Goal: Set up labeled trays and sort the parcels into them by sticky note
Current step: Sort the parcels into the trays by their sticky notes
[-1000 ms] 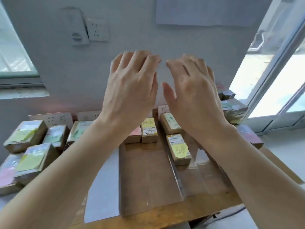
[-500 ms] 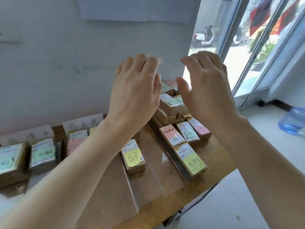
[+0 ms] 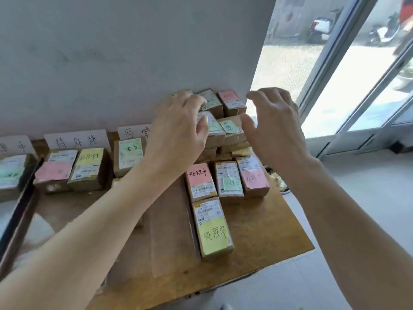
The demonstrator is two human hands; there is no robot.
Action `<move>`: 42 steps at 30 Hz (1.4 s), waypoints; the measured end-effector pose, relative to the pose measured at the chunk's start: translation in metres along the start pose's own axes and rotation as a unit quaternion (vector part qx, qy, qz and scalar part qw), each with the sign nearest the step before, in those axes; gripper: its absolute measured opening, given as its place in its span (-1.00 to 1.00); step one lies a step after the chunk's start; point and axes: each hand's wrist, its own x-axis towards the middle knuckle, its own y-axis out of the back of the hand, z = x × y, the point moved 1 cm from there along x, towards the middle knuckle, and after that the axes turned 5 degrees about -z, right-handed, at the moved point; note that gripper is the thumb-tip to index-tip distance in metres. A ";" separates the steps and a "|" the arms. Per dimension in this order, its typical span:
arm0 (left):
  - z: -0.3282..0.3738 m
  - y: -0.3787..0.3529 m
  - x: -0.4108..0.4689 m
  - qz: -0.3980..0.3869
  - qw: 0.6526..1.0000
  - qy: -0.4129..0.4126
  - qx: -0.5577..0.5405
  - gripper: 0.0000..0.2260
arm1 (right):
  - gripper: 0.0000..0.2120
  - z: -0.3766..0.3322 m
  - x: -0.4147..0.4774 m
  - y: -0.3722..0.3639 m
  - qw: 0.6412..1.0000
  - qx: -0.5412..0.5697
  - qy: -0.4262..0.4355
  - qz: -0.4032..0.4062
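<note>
The parcels (image 3: 232, 139) are brown cardboard. The nearest carries a yellow note (image 3: 213, 237); at its twelve o'clock sits a pink note (image 3: 199, 176), at one o'clock a green note (image 3: 231, 183). White cards (image 3: 77, 139) bear black handwriting.

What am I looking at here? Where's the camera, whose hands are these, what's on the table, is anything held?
There is no machine here: a person works with two bare hands. The one current picture comes from a wide-angle camera worn on the head, looking forward and down, so both arms enter from the bottom edge. On the wooden table lie small cardboard parcels carrying handwritten sticky notes in pink, yellow or green. The yellow-note parcel is the one nearest the camera. White label cards stand against the wall behind the groups on the left. At the back is a stack of more parcels. The left hand touches the stack's top. I cannot tell whether it grips a parcel. The right hand is open beside the stack and holds nothing.
</note>
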 end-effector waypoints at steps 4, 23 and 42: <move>0.026 -0.037 0.008 -0.015 0.999 0.034 0.010 -0.77 | -0.63 0.059 0.012 -0.005 0.999 0.009 -0.002 -0.033; -0.044 -0.155 0.047 -0.151 0.948 0.267 -0.080 -0.62 | -0.58 0.131 0.069 -0.093 0.981 0.024 -0.041 -0.189; -0.067 -0.228 0.086 -0.175 0.752 0.596 -0.219 -0.19 | -0.25 0.221 0.157 -0.208 0.917 0.064 0.074 -0.388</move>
